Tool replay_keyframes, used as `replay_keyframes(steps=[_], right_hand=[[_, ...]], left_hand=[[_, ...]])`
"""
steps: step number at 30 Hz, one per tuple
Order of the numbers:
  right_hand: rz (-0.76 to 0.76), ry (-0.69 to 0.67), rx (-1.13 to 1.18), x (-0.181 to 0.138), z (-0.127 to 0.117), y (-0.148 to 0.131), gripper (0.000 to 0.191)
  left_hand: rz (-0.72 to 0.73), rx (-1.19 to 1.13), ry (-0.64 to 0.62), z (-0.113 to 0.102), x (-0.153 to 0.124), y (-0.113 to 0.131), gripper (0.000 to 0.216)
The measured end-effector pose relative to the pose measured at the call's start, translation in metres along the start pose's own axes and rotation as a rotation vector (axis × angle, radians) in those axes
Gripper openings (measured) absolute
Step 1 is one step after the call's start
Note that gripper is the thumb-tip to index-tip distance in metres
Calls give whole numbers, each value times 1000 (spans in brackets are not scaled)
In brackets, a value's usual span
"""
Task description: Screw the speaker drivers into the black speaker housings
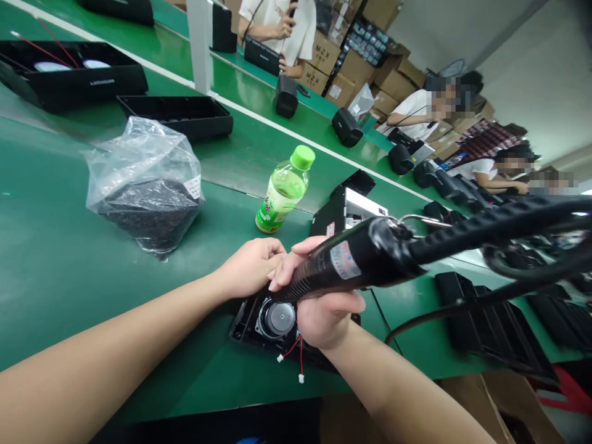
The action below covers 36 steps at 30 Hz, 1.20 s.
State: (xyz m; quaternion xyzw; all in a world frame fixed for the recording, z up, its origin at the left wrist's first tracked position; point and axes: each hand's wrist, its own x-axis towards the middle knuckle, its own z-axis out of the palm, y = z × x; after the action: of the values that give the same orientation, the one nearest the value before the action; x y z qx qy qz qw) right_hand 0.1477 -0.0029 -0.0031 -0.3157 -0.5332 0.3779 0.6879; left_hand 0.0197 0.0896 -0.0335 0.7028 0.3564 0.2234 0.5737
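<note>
My right hand (319,305) is wrapped round a black electric screwdriver (340,262), tilted with its cable end toward the upper right. The tip of the screwdriver is hidden behind my hands. Just left of it, my left hand (254,265) is closed, fingers curled together at the front end of the tool; what they hold, if anything, is hidden. Below both hands lies a black speaker panel (240,330) on the green bench. A round silver speaker driver (280,317) sits in the panel, and red wires with white connectors (301,378) hang over its near side.
A green-capped drink bottle (283,191) stands beyond my hands, left of a black and white box (346,209). Farther left is a plastic bag of small dark parts (150,197). Black housings (481,324) line the right side. Several people work across the bench.
</note>
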Motion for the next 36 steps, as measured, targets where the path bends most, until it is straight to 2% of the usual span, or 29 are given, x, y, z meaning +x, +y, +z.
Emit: replay_keyframes(steps=[5,8,10,12,13,16,18,21,26,32,36], right_hand=[[-43,-24,79,-2,3,12,69],[-38,-35,95,6,7,4,63],[-28,-46,103,13,7,-19,65],[-33,-11,99,19,2,-54,74],[7,70,45,22,-2,-73,72],[-92,240,-151,28,-21,-120,70],[-116,244,-248,33,-36,-131,70],[-87,242,-327,41,-54,-122,71],[-93,328,-385,45,-73,-99,72],[-219,410,-429,42,-91,-88,83],[-126,403,-414,37,-96,-88,86]], left_hand=[[-1,1,-11,-1,0,2,18],[-6,-20,-34,1,-2,4,23],[-22,-29,-38,3,-2,3,28],[-52,-23,-26,5,-1,1,33],[-67,-17,-16,5,0,-1,36],[-103,3,1,6,2,-4,43],[-115,9,-1,6,3,-3,45],[-125,18,-8,5,4,-1,46],[-132,36,-17,4,2,0,48],[-120,45,-16,3,2,1,48],[-99,35,-13,3,2,0,43]])
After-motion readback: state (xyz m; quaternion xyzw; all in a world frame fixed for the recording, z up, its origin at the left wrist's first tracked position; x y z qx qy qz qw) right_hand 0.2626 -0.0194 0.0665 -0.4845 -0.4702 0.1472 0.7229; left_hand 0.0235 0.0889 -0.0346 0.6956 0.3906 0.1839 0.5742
